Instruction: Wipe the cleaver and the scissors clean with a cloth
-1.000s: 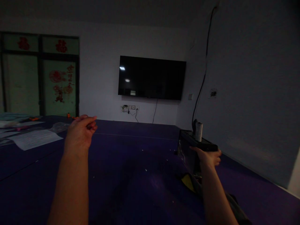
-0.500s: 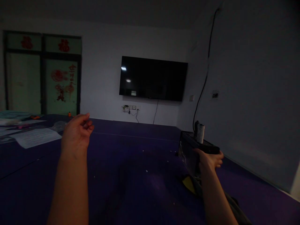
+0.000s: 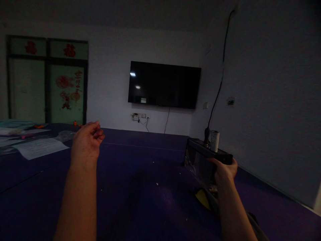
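My left hand (image 3: 87, 142) is raised above the purple table, its fingers curled and thumb and fingertips drawn together. Whatever lies at those fingertips is too small to make out. On the right, my right hand (image 3: 225, 169) grips the near end of a black box (image 3: 200, 164) with a glossy side, thumb on the near side and the other fingers mostly hidden. A black plug (image 3: 207, 136) with a cable and a short pale cylinder (image 3: 214, 141) stand upright on top of the box. Below the box lies a yellow-and-dark item (image 3: 202, 198), partly behind my right forearm.
Papers (image 3: 41, 148), crumpled clear plastic (image 3: 65, 135) and small orange pieces (image 3: 75, 123) lie at the left of the purple table (image 3: 140, 174). White scraps dot its middle. The black cable (image 3: 222, 73) runs up the right wall. A television (image 3: 164, 85) hangs on the far wall.
My right hand and the black box have shifted slightly left, the box's far end most. My left hand has moved a little to the right, still curled. The view has shifted slightly.
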A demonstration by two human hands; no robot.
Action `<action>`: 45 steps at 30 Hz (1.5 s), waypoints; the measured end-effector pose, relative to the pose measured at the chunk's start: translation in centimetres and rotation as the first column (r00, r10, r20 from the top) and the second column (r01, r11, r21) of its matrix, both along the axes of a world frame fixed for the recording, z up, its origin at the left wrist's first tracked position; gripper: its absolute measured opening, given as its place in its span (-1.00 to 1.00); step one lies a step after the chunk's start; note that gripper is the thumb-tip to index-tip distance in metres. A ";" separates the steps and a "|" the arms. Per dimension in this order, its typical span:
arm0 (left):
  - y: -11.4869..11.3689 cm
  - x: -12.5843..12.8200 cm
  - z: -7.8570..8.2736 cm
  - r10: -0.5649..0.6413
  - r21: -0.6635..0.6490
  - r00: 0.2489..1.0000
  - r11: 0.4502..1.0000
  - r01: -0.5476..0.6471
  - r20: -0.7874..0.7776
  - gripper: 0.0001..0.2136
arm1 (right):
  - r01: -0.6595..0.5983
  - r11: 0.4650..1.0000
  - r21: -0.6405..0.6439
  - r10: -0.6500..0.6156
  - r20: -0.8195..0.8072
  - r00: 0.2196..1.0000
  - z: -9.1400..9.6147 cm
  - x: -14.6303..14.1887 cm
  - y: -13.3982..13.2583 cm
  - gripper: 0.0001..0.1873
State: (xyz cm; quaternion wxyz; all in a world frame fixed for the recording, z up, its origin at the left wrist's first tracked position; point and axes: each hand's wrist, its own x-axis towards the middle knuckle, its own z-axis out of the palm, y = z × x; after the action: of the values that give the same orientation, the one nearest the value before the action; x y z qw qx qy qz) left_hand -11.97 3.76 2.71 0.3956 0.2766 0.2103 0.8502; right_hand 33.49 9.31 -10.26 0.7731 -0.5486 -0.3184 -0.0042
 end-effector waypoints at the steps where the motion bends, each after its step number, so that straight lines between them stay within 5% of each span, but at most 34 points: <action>1: 0.1 0.1 -0.1 -0.006 0.012 1.000 1.000 0.007 -0.016 -0.83 | 0.000 0.999 0.046 0.001 -0.032 0.999 0.3 -0.5 0.2 0.03; 7: 1.0 0.7 -0.7 -0.017 0.022 0.979 1.000 0.022 -0.203 -0.72 | -0.180 0.955 0.237 0.181 0.018 0.983 3.8 -5.0 -0.6 0.01; 10: 1.3 1.5 -1.0 -0.052 0.016 0.877 0.998 0.069 -0.478 -0.63 | -0.401 0.844 0.356 0.420 0.024 0.907 5.9 -7.8 -2.1 -0.04; 13: 2.0 2.6 -1.7 -0.053 0.008 0.689 0.996 0.086 -0.723 -0.56 | -0.629 0.712 0.311 0.658 0.015 0.753 7.3 -10.5 -3.4 -0.19; 15: 2.9 3.4 -2.5 -0.010 0.023 0.611 0.999 0.047 -0.792 -0.50 | -0.744 0.603 0.286 0.779 -0.013 0.626 7.6 -11.9 -3.8 -0.34; 18: 4.6 4.5 -3.9 -0.031 0.020 0.516 0.995 0.093 -0.856 -0.33 | -0.813 0.526 0.251 0.843 -0.027 0.537 7.6 -13.4 -3.9 -0.54; 24: 5.9 5.4 -5.0 -0.105 0.220 0.639 0.886 0.409 -0.762 -0.31 | -0.892 0.418 0.170 0.906 -0.015 0.422 7.7 -15.0 -4.6 -0.52; 30: 5.8 5.3 -4.9 -0.180 0.193 0.772 0.911 0.365 -0.609 -0.29 | -0.943 0.309 0.120 0.951 -0.034 0.308 7.9 -16.0 -5.5 -0.44; 36: 5.5 5.8 -4.5 -0.188 0.166 0.838 0.936 0.312 -0.512 -0.49 | -0.959 0.265 0.100 0.964 -0.051 0.261 7.4 -16.1 -4.9 -0.51; 40: 5.0 6.0 -4.0 -0.111 0.165 0.873 0.963 0.213 -0.475 -0.53 | -0.955 0.273 0.116 0.962 -0.033 0.271 7.4 -16.2 -4.7 -0.30; 42: 5.1 5.7 -3.9 -0.066 0.156 0.890 0.976 0.152 -0.450 -0.52 | -0.943 0.321 0.091 0.947 -0.030 0.319 7.6 -16.0 -4.8 -0.19; 45: 5.9 4.7 -4.2 0.052 0.140 0.920 0.990 0.003 -0.389 -0.49 | -0.878 0.479 0.006 0.876 -0.061 0.478 7.7 -15.0 -4.9 -0.18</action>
State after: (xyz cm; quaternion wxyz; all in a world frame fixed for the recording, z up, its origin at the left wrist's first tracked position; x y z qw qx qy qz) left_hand -7.28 9.70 -1.48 0.3146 0.4649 0.2292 0.7952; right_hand 18.52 4.36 -2.59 0.6684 -0.3192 -0.5321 0.4102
